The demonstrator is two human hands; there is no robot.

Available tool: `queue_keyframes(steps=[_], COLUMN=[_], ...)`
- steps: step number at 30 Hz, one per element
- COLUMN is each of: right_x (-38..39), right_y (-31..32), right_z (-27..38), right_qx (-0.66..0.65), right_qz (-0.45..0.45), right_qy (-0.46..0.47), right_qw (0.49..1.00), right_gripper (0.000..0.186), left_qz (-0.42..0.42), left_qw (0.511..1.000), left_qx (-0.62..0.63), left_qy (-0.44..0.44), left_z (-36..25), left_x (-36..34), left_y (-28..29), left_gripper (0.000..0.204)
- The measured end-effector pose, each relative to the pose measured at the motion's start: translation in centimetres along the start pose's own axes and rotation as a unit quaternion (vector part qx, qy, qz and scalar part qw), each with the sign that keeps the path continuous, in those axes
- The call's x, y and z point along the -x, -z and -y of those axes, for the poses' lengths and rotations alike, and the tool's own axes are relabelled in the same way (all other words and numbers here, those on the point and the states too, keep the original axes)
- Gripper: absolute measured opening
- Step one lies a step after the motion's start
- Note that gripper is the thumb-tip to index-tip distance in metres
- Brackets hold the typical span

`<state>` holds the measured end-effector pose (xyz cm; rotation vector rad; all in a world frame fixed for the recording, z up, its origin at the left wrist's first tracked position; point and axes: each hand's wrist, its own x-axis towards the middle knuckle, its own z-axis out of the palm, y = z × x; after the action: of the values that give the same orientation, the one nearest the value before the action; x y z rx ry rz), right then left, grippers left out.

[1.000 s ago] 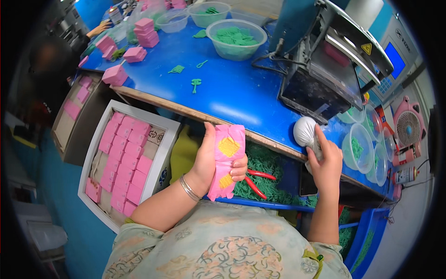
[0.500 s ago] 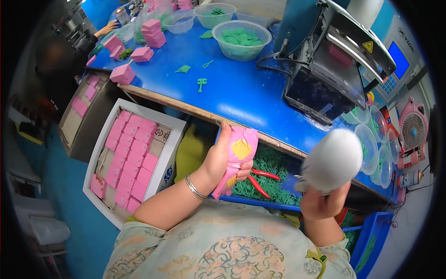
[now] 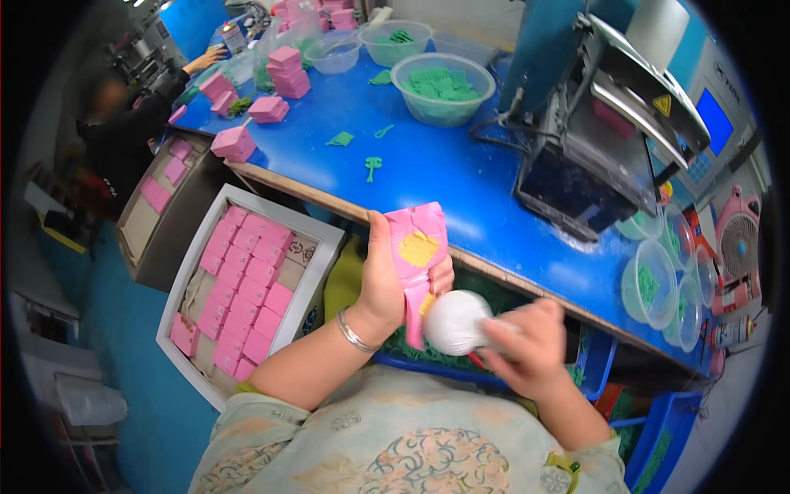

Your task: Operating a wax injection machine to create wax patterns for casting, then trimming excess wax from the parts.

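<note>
My left hand point(image 3: 383, 284) is closed round a pink rubbery mould point(image 3: 426, 218), bent back so that two faces with yellow patches point(image 3: 419, 249) show. A rounded white cloth pouch point(image 3: 454, 323), gathered at one end, is in my right hand point(image 3: 533, 344), which is blurred by motion. The pouch is at the lower part of the mould and overlaps it in the view; whether they touch I cannot tell. Below both hands, a blue tray point(image 3: 395, 360) of green scraps is partly hidden, with only a bit of the red-handled pliers point(image 3: 477, 360) showing.
A white-framed tray point(image 3: 164, 313) of pink blocks stands at left. On the blue bench point(image 3: 329, 177) are stacked pink blocks point(image 3: 288, 82), small green pieces point(image 3: 373, 168) and a tub point(image 3: 411, 103) of green pieces. A press machine point(image 3: 584, 156) stands right. Far left, another person point(image 3: 123, 140) reaches in.
My right hand has swung the white pouch leftward, from beside the press to the lower part of the pink mould. My left hand keeps its hold. The view has shifted slightly.
</note>
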<state>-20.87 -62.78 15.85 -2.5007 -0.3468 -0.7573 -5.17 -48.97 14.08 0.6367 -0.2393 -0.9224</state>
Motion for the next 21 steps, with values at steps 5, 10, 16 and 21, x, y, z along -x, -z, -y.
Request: queue_keyframes(steps=[5, 10, 16, 21], right_x=[0.2, 1.6, 0.0, -1.8], right_y=[1.3, -1.5, 3.1, 1.1], right_z=[1.7, -1.8, -2.7, 0.3], right_qx=[-0.221, 0.055, 0.389, 0.003], right_qz=[-0.295, -0.038, -0.076, -0.048], right_qy=[-0.060, -0.051, -0.137, 0.025], right_qw=[0.928, 0.996, 0.908, 0.999], right_gripper=[0.023, 0.036, 0.040, 0.040], left_qz=[-0.003, -0.059, 0.050, 0.025], left_qw=[0.998, 0.995, 0.994, 0.989], left_qx=[0.062, 0.022, 0.091, 0.112], left_qy=[0.007, -0.075, -0.016, 0.089], left_z=[-0.6, -0.5, -2.0, 0.1], left_x=[-0.1, -0.9, -0.2, -0.5], left_y=[0.3, -1.5, -0.9, -3.1], left_gripper=[0.079, 0.081, 0.085, 0.088])
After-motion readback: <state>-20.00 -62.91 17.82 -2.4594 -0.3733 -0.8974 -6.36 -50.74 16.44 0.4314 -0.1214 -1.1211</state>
